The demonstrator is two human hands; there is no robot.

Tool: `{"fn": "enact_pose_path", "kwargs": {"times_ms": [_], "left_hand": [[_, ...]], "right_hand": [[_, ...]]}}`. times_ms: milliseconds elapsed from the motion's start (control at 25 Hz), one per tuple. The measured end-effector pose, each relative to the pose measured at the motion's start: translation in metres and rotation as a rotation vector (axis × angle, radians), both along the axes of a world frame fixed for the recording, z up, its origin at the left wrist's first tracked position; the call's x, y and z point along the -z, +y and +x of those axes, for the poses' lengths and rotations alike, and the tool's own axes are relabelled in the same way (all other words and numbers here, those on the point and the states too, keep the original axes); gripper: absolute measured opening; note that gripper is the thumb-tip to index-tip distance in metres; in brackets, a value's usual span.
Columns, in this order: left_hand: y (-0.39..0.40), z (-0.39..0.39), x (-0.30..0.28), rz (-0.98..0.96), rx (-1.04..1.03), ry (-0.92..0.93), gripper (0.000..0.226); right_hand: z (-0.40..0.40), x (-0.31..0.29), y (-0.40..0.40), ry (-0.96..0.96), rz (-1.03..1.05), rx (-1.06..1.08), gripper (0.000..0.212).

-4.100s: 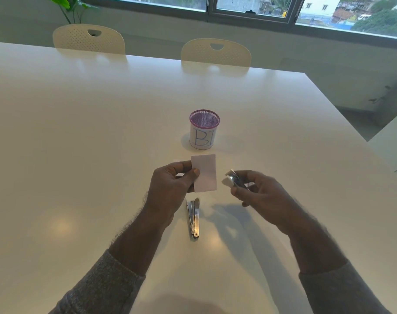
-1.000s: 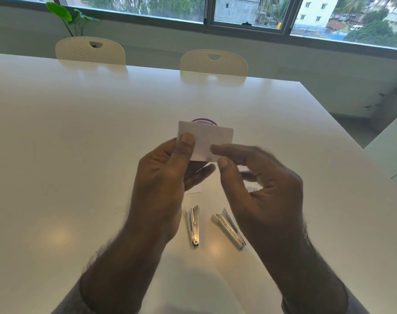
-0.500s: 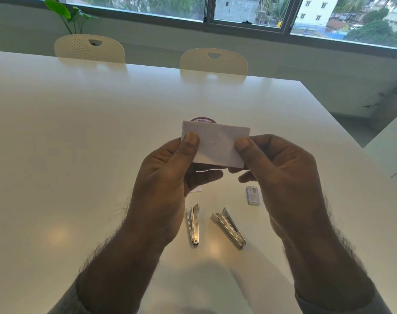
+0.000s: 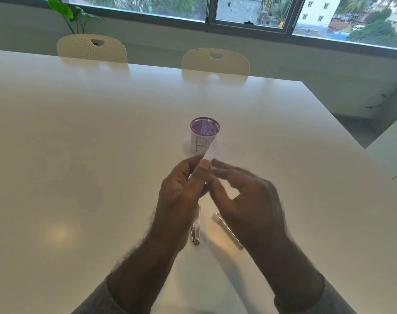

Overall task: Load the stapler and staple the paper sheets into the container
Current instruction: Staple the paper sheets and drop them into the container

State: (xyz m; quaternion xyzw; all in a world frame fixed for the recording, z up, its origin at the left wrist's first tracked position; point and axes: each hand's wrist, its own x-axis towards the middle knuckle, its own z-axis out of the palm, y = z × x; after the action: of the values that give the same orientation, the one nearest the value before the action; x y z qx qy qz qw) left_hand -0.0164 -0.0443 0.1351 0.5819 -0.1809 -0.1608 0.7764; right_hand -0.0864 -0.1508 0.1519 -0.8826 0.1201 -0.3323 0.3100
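While the left hand (image 4: pixel 181 189) pinches the paper (image 4: pixel 210 150), the open right hand (image 4: pixel 245 196) should square its edges before stapling.

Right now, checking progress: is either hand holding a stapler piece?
No: both metal stapler pieces lie on the table; the left hand pinches paper.

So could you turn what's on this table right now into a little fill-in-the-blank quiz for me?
1. The paper is pinched by the ____ hand.
2. The mesh cup has a rim coloured ____.
3. The two metal stapler parts lie on the ____, held by neither hand.
4. Behind the table stand ____ cream chairs.

Missing words: left; purple; table; two
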Motion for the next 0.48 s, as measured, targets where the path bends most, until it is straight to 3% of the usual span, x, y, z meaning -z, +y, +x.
{"fn": "enact_pose_path", "kwargs": {"times_ms": [120, 240, 320, 480], "left_hand": [[0.002, 0.013, 0.013, 0.034, -0.111, -0.008, 0.018], [0.005, 0.024, 0.026, 0.045, -0.167, 0.051, 0.023], [0.008, 0.033, 0.031, 0.08, -0.095, 0.068, 0.021], [0.015, 0.052, 0.037, 0.127, 0.04, 0.049, 0.02]], "right_hand": [[0.002, 0.011, 0.001, 0.04, -0.073, 0.004, 0.024], [0.007, 0.022, -0.008, 0.024, 0.063, 0.05, 0.035], [0.013, 0.03, -0.013, 0.053, 0.152, 0.053, 0.042], [0.03, 0.042, -0.019, 0.097, 0.285, 0.031, 0.008]]}}
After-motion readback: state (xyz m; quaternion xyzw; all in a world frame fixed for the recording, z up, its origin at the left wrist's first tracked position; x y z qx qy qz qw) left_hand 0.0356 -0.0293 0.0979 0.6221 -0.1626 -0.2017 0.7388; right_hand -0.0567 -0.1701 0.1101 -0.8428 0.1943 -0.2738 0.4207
